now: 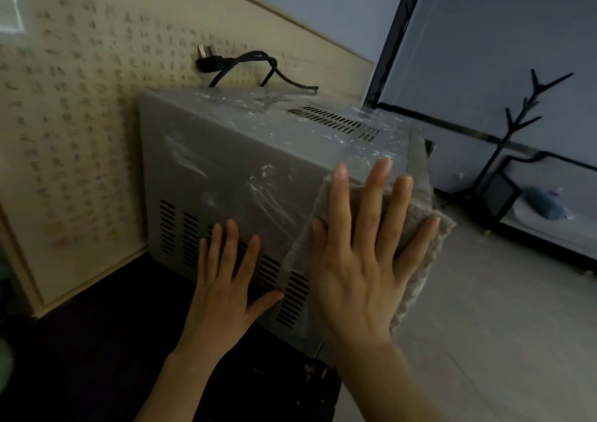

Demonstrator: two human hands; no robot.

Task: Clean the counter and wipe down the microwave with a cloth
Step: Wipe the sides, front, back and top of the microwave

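Note:
A grey microwave (232, 163) stands on a dark counter (97, 341), its vented side panel facing me and smeared with white streaks. My right hand (361, 253) lies flat with spread fingers on a grey cloth (420, 260), pressing it against the panel's right edge. The cloth hangs past the microwave's corner. My left hand (226, 279) rests flat with straight fingers on the vent slots at the panel's lower part. White residue also speckles the microwave's top.
The microwave's black power cord and plug (226, 64) lie loose on its top at the back. A beige patterned board (64, 131) leans behind the counter. To the right are a pale floor (500, 324) and a black branch-shaped stand (517, 150).

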